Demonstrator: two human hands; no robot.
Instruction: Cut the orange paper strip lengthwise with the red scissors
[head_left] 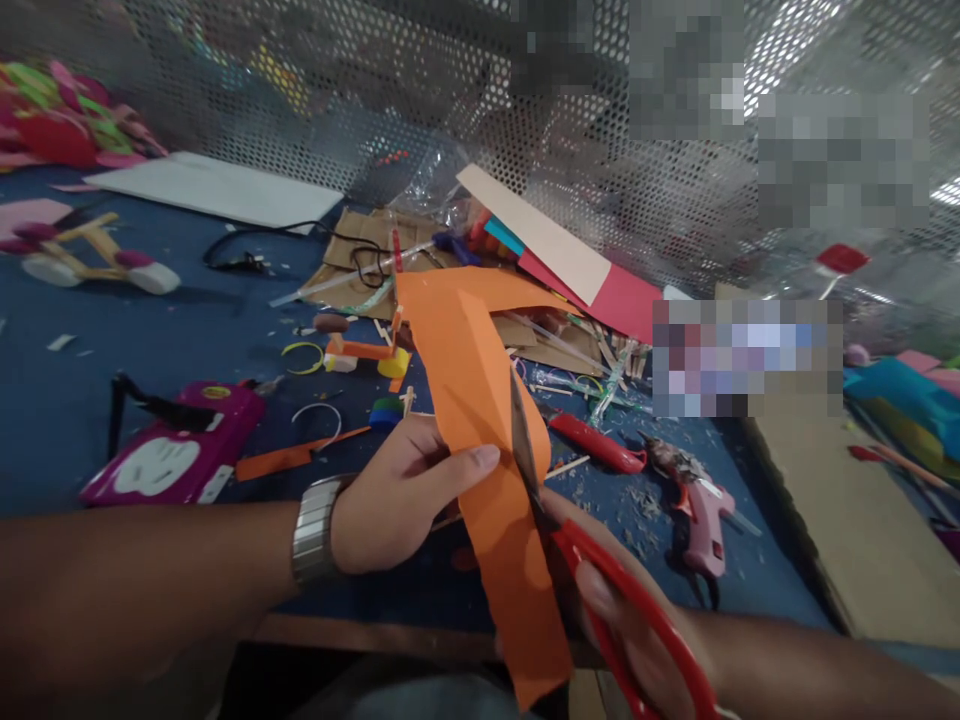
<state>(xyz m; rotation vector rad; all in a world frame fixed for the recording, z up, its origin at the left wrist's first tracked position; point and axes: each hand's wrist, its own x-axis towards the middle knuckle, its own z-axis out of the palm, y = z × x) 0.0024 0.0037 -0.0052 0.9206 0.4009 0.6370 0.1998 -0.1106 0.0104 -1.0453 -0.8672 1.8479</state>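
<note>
A long piece of orange paper (469,390) is held up over the table. My left hand (405,490) grips its left edge, thumb on top and the other fingers hidden behind. My right hand (622,600) is closed around the red handles of the scissors (630,620). The scissor blades lie against the paper's right part, just right of my left thumb, pointing away from me. Behind the blades the paper curls to the right, and a strip of it hangs down towards the table's front edge.
A pink glue gun (705,525) and a red cutter (600,443) lie to the right. On the left are a purple case (176,445) and a small stick model (97,255). Cardboard (847,510) covers the right side; colored sheets (540,230) lean near the perforated metal screen (315,110).
</note>
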